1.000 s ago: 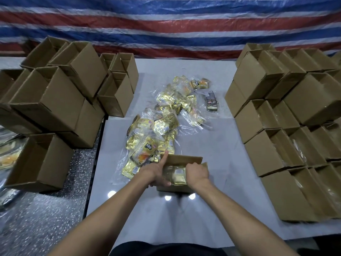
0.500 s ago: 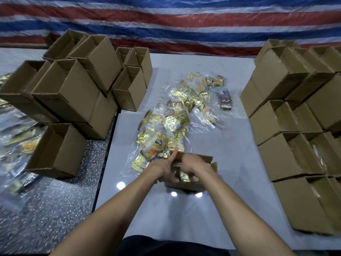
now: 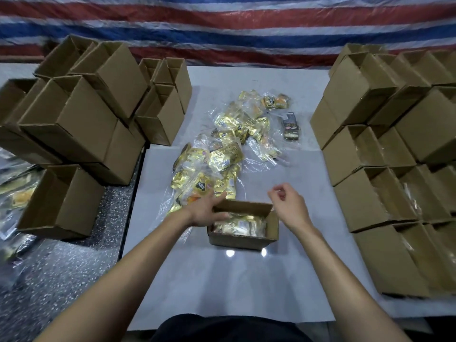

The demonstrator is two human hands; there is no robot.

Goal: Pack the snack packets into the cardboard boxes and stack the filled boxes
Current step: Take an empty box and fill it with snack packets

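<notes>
— Position of the open box [image 3: 243, 239]?
— Recorded at lower centre of the frame, on the white table [image 3: 271, 280]. Gold snack packets [image 3: 238, 224] are seen inside.
— Left hand [image 3: 208, 209]?
— Placed at the box's left rim, fingers nearly straight, thumb laid over the contents. Nothing is clasped.
— Right hand [image 3: 290, 206]?
— Held above the box's upper right corner, fingers loosely curled, nothing gripped.
— Loose packets [image 3: 219, 156]?
— Heaped at centre frame, just above the box.

Open box [image 3: 243, 239] sits low centre of frame on the table [image 3: 246, 292], with packets [image 3: 238, 225] in it. The loose packet pile [image 3: 222, 159] lies just behind it, running toward upper centre. Left stack of boxes [image 3: 74, 124] is at mid-left, with a single box [image 3: 61, 201] in front of it. Right stack of boxes [image 3: 382, 181] runs along the right edge. Tarp [image 3: 222, 21] hangs behind everything.
</notes>
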